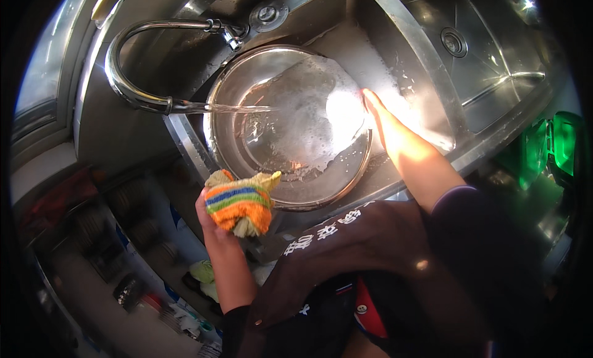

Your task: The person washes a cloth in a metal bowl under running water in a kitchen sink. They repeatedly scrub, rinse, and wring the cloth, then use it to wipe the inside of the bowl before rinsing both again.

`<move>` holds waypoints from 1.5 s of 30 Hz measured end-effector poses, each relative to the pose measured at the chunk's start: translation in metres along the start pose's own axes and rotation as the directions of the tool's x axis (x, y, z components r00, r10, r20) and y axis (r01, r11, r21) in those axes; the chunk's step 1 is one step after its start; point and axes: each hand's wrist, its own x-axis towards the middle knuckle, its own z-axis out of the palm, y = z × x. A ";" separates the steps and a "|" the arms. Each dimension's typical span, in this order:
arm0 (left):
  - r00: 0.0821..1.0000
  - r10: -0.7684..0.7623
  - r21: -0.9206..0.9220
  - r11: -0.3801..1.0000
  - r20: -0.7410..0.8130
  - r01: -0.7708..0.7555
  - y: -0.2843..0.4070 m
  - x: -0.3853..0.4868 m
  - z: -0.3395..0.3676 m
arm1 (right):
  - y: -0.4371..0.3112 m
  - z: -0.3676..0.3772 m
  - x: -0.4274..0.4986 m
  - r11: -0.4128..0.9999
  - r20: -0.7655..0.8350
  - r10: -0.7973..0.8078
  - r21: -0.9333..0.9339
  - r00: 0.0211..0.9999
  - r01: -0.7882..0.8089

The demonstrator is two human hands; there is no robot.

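Note:
My left hand [207, 214] is closed around a bunched, striped terry cloth [241, 201] in orange, green, blue and beige. It holds the cloth just outside the near left rim of a large round metal basin [331, 191]. My right hand [374, 109] is at the basin's right rim, gripping it; strong glare washes out most of the fingers. Foamy water [301, 112] lies in the basin. A stream runs into it from the curved chrome faucet [134, 96] on the left. The basin rests in a stainless steel sink [407, 48].
A second sink compartment [486, 96] with a drain lies to the right, past a metal divider [424, 48]. Suds cover part of the sink floor behind the basin. Green translucent containers [563, 145] stand at far right. Shelves with stacked dishes [143, 233] are low on the left.

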 end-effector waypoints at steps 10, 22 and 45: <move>0.989 0.073 0.030 0.997 -0.125 -0.070 -0.015 -0.066 -0.052 | 0.014 0.044 0.015 0.776 0.199 -0.273 -0.533 0.941 0.338; 0.999 0.022 -0.008 1.000 -0.023 -0.022 0.000 -0.036 -0.046 | -0.053 0.121 -0.093 -0.408 0.491 -0.460 -0.857 0.740 0.315; 0.586 0.325 0.437 -0.897 0.743 -0.057 0.066 -0.031 0.170 | 0.026 0.009 -0.040 0.228 0.112 0.621 -0.973 0.776 -0.042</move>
